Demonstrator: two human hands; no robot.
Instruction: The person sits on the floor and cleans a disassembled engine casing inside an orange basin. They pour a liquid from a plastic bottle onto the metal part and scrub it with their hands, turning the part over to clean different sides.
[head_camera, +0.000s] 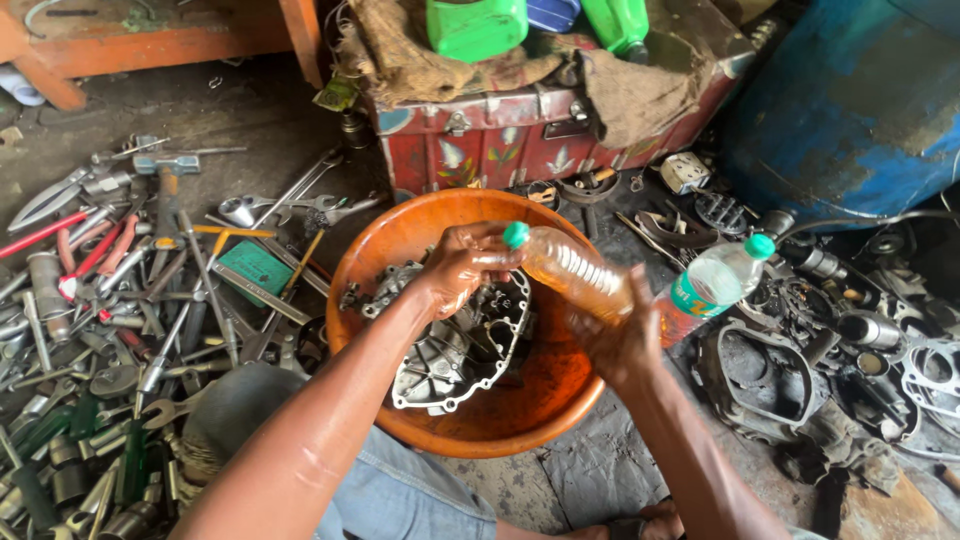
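My left hand grips the neck of a clear plastic bottle of amber liquid with a green cap, fingers curled just below the cap, while my right hand wraps the bottle's base — both closed firmly on it. The bottle lies tilted across the middle of the frame, cap toward the left, above a round orange plastic basin. Inside the basin rests a grey cast-metal engine cover; it looks wet, though I can't be sure. A second green-capped bottle stands just right of my right hand. Spanners and screwdrivers litter the left of the frame.
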